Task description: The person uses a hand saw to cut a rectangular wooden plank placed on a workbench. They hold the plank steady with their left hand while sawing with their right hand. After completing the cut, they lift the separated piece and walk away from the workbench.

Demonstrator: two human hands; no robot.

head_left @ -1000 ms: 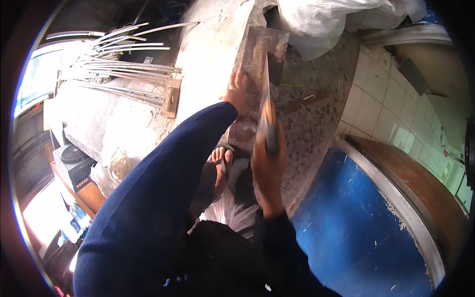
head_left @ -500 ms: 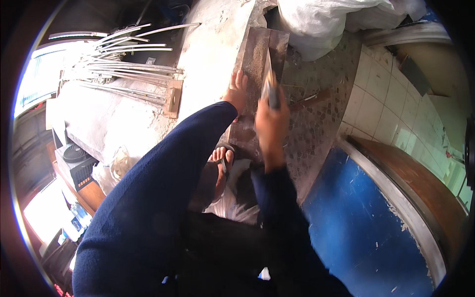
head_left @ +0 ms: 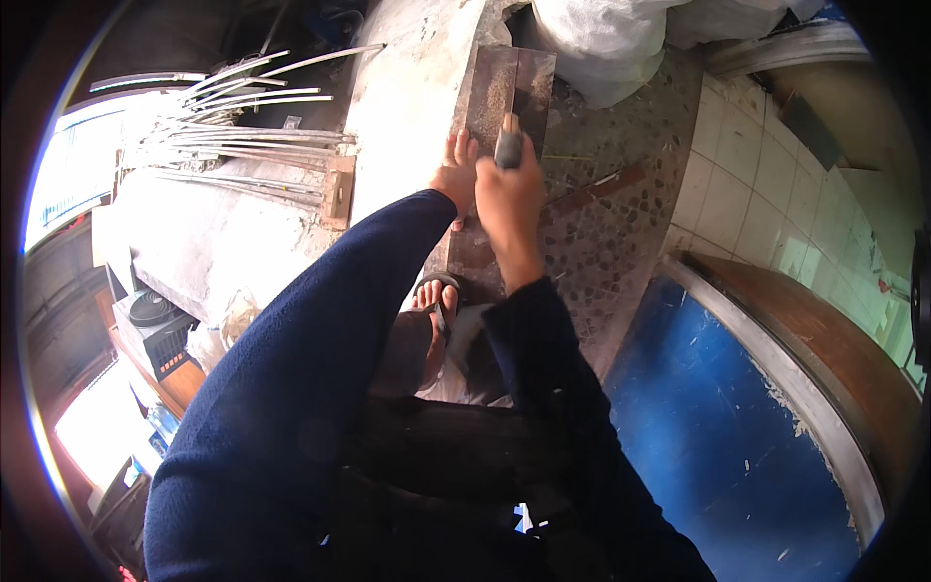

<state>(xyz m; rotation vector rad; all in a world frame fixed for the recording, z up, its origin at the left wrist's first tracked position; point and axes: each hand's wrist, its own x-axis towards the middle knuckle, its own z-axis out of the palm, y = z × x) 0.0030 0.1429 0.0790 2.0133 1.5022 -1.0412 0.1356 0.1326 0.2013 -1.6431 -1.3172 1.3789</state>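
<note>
Head view, and at the far left a bundle of thin, pale rods (head_left: 242, 136) is fanning out, with a black appliance (head_left: 160, 325) with a round top sitting nearer. Just right of the rods a small wooden block (head_left: 337, 192) is standing against their ends, and a pale ledge (head_left: 402, 82) is stretching away beside it, glaring in the light.

Now the middle, where the work is happening! The left hand (head_left: 452, 181) is lying spread over the left edge of a brown board (head_left: 488, 82), its fingers pointing to the far side, open and pressing rather than wrapping around anything. Nearer, a sandalled foot (head_left: 433, 296) is showing beside the board. Sawdust is dusting the far part, and a straight line is running lengthwise there.

Just right of the left hand, the right hand (head_left: 509, 206) is closing firmly around the dark handle of a saw (head_left: 509, 149), which is sitting over the board; its blade is hardly showing from this angle.

Further right, a brown strip (head_left: 609, 187) is lying on the patterned floor (head_left: 621, 136), white sacks (head_left: 601, 48) are bulging at the far side, and a scuffed blue panel (head_left: 713, 427) is filling the near right.
</note>
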